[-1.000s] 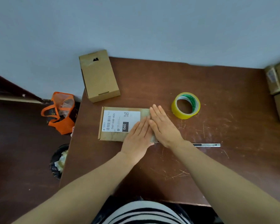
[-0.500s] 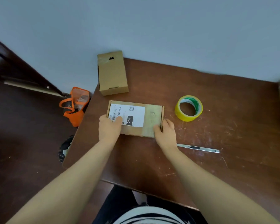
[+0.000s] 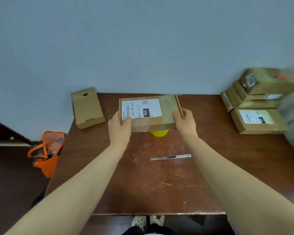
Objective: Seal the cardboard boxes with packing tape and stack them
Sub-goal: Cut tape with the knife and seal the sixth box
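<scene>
Lifted off the desk since half a second ago, the labelled box is now held above it. The left grip clasps the box's left end, thumb on the label, and the right grip clasps its right end. A yellow tape roll peeks from under the box's near edge. A utility knife lies nearer the person than the box. A plain carton sits left of the box and stacked boxes well to its right.
</scene>
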The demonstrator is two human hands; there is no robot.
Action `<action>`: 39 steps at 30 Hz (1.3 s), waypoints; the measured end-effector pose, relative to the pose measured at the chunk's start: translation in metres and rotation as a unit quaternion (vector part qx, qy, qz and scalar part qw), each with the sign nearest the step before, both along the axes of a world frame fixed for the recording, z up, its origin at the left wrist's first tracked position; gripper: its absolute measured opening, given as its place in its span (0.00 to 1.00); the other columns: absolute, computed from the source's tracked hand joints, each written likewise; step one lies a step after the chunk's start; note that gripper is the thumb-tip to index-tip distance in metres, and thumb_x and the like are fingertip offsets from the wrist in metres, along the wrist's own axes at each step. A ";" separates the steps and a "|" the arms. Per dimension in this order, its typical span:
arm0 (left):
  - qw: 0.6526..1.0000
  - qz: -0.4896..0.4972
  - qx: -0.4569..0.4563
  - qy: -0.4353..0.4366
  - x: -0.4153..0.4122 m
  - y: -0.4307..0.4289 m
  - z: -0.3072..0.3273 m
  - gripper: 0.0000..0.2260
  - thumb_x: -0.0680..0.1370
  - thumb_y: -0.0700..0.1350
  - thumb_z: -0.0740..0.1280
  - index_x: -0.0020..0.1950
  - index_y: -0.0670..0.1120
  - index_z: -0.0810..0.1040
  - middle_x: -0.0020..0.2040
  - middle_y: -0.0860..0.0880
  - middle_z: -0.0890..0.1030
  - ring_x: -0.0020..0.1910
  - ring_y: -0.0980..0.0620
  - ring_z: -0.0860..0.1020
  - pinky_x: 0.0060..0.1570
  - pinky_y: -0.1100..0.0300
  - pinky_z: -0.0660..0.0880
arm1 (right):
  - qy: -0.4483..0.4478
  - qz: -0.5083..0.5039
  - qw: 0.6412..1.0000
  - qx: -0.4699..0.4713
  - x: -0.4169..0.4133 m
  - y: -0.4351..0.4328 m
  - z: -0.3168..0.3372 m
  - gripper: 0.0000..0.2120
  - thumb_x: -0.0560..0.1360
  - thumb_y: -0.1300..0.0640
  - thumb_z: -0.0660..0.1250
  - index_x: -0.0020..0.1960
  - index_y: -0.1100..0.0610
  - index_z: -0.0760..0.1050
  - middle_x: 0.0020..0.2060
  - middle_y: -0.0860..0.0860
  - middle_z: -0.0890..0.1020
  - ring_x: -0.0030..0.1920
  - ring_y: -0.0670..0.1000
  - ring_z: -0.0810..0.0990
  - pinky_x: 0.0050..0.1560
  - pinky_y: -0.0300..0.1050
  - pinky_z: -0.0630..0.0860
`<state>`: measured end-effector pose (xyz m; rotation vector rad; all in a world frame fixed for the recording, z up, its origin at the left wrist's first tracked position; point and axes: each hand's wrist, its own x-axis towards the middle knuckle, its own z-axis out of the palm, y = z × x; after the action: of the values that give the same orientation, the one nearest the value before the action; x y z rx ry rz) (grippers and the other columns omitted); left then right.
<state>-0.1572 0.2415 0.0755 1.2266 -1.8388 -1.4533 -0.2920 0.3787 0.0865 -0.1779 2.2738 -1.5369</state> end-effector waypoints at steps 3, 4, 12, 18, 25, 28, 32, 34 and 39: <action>0.996 -0.079 -0.016 0.034 -0.030 0.015 0.019 0.14 0.76 0.50 0.62 0.60 0.55 0.77 0.63 0.48 0.75 0.63 0.50 0.72 0.60 0.54 0.72 | 0.020 -0.065 0.998 -0.002 -0.015 0.030 0.027 0.19 0.78 0.55 0.61 0.68 0.57 0.69 0.54 0.50 0.75 0.49 0.48 0.73 0.42 0.39 0.68; 0.994 -0.100 -0.020 0.040 -0.038 0.021 0.025 0.12 0.77 0.50 0.62 0.60 0.55 0.77 0.63 0.47 0.74 0.62 0.50 0.72 0.58 0.55 0.72 | 0.023 -0.085 0.996 -0.008 -0.017 0.040 0.034 0.19 0.77 0.56 0.60 0.67 0.57 0.70 0.54 0.50 0.76 0.47 0.49 0.73 0.41 0.40 0.68; 0.970 -0.221 -0.075 0.073 -0.081 0.078 0.060 0.13 0.81 0.51 0.57 0.64 0.56 0.75 0.60 0.49 0.73 0.47 0.58 0.72 0.49 0.59 0.67 | 0.016 -0.242 0.969 -0.042 -0.017 0.111 0.058 0.20 0.77 0.55 0.59 0.68 0.57 0.70 0.63 0.53 0.75 0.56 0.52 0.72 0.56 0.45 0.67; 0.949 -0.265 -0.157 0.062 -0.104 0.107 0.073 0.14 0.81 0.50 0.57 0.65 0.54 0.76 0.59 0.52 0.79 0.59 0.47 0.74 0.58 0.46 0.74 | 0.027 -0.279 0.958 -0.052 -0.037 0.145 0.066 0.22 0.76 0.54 0.60 0.69 0.55 0.70 0.60 0.52 0.76 0.57 0.53 0.74 0.59 0.49 0.71; 0.940 -0.293 -0.172 0.028 -0.155 0.145 0.076 0.16 0.82 0.46 0.57 0.70 0.53 0.72 0.65 0.52 0.76 0.64 0.51 0.73 0.60 0.56 0.72 | 0.010 -0.294 0.955 -0.047 -0.098 0.185 0.056 0.25 0.76 0.57 0.62 0.73 0.52 0.66 0.65 0.51 0.74 0.59 0.53 0.74 0.55 0.45 0.69; 0.942 -0.283 -0.182 0.004 -0.193 0.166 0.065 0.17 0.82 0.46 0.57 0.71 0.54 0.71 0.63 0.50 0.76 0.56 0.53 0.74 0.52 0.60 0.72 | 0.013 -0.273 0.961 -0.036 -0.139 0.206 0.046 0.25 0.75 0.57 0.63 0.71 0.53 0.68 0.63 0.51 0.76 0.60 0.54 0.75 0.59 0.49 0.72; 0.945 -0.271 -0.182 -0.021 -0.254 0.212 0.045 0.18 0.81 0.45 0.59 0.70 0.57 0.71 0.59 0.49 0.76 0.47 0.57 0.72 0.46 0.63 0.68 | 0.009 -0.259 0.966 -0.019 -0.203 0.251 0.026 0.25 0.75 0.56 0.63 0.72 0.54 0.67 0.63 0.52 0.76 0.61 0.55 0.75 0.62 0.53 0.73; 0.950 -0.259 -0.170 -0.050 -0.282 0.238 0.038 0.18 0.81 0.45 0.59 0.71 0.55 0.70 0.59 0.48 0.74 0.46 0.57 0.70 0.47 0.63 0.65 | 0.009 -0.244 0.970 0.008 -0.233 0.278 0.016 0.24 0.76 0.55 0.63 0.72 0.54 0.67 0.63 0.53 0.77 0.61 0.55 0.76 0.62 0.53 0.74; 0.956 -0.238 -0.147 -0.086 -0.331 0.295 0.019 0.18 0.81 0.43 0.59 0.71 0.54 0.70 0.61 0.47 0.75 0.48 0.58 0.70 0.47 0.64 0.66 | 0.018 -0.208 0.976 0.066 -0.295 0.334 -0.006 0.20 0.79 0.53 0.60 0.69 0.58 0.67 0.59 0.56 0.78 0.58 0.57 0.76 0.50 0.44 0.70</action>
<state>-0.4877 0.5363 0.0942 0.8169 -2.4909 -1.2588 -0.5874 0.7125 0.0804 0.3296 2.5475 -1.5716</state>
